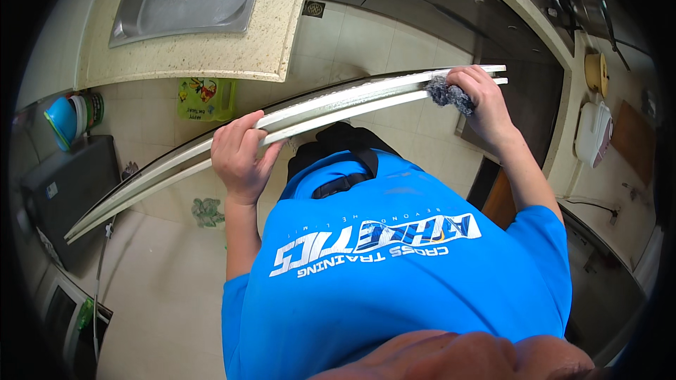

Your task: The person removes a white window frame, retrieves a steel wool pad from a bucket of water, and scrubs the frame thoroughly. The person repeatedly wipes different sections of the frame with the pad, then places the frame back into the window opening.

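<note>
A long, narrow white channel strip [338, 99] with two parallel raised edges and a dark far side spans the view in front of my body. It looks curved through the lens. My left hand [238, 157] grips its edges left of the middle, with the thumb on the near side. Near the strip's right end, my right hand [481, 97] holds a dark grey mesh scrubber [449, 96] pressed on the near edge. Part of the scrubber is hidden under the fingers. The strip's left end reaches past a dark grey bin [74, 195].
A steel sink [185, 5] with sudsy water is set in a speckled countertop [264, 45]. A green cartoon-printed plastic item [205, 99] and a crumpled green piece [207, 212] lie on the tiled floor [163, 285]. A thin pole [100, 279] stands left. A white container [592, 132] is at right.
</note>
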`<state>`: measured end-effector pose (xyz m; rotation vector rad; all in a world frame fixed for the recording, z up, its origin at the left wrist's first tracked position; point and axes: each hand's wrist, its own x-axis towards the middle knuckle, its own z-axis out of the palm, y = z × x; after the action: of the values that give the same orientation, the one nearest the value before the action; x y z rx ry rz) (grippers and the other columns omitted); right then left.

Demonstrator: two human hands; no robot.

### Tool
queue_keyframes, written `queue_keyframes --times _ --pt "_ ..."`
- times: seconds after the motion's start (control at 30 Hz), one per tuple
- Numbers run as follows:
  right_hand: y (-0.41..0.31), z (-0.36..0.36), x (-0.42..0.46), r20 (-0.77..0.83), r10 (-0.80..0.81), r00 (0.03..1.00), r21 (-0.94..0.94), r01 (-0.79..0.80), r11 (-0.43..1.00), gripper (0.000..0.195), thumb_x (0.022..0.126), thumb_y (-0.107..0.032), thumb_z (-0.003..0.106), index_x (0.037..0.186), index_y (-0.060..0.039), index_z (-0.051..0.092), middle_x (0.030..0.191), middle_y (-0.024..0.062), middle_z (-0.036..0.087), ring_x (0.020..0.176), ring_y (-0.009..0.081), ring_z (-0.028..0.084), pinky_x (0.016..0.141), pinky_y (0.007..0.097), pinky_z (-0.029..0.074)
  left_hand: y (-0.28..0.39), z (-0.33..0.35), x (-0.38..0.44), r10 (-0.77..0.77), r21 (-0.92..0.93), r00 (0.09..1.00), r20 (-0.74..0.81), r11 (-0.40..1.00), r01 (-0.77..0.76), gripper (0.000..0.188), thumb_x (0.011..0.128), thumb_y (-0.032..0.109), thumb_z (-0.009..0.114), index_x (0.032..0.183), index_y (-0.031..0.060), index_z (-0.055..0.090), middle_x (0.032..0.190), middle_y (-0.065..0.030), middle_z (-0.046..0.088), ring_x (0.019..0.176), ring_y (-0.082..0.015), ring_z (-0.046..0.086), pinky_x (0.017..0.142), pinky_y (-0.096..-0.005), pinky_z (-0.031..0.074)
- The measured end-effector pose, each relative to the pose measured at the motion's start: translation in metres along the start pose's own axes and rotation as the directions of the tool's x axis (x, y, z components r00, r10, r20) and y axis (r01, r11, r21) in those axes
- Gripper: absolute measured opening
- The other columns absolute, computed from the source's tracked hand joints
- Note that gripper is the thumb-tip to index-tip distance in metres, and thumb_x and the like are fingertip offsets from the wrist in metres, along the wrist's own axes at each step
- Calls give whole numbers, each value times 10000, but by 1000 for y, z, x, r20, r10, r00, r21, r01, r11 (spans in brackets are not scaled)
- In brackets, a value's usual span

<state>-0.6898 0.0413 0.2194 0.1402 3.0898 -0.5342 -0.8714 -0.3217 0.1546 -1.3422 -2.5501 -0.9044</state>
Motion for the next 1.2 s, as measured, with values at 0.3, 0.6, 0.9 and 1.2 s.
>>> queue_keyframes --times 0.3,0.6,0.9,1.2 --pt "-25 4 2 -88 -191 978 92 199 976 300 737 -31 706 1018 -100 628 1049 84 637 981 287 592 852 374 520 58 37 53 97 -169 988 116 983 -77 561 695 251 849 1167 90 592 1089 -95 673 1002 -287 628 842 -404 473" --pt "47 -59 -50 -220 232 948 241 -178 954 491 655 123 679 1105 -68 634 1082 88 656 1014 279 624 905 360 497 68 54 74 -17 66 954 298 998 -3 463 679 289 841 1041 91 630 918 -52 670 834 -250 642 706 -388 474" --pt "54 -24 -26 -73 236 969 407 -187 894 492 691 111 686 1138 -78 604 1078 107 662 1032 285 646 887 362 519 70 57 72 -19 92 959 283 996 -7 469 651 307 857 1007 100 633 890 -46 671 814 -248 653 678 -383 482" --pt "22 -8 -14 -89 45 995 208 -25 978 385 709 -1 737 1063 -55 597 1004 126 669 970 319 660 845 392 536 74 57 67 -22 82 958 287 997 -2 469 645 310 862 1000 101 637 896 -46 675 819 -247 655 689 -379 486"
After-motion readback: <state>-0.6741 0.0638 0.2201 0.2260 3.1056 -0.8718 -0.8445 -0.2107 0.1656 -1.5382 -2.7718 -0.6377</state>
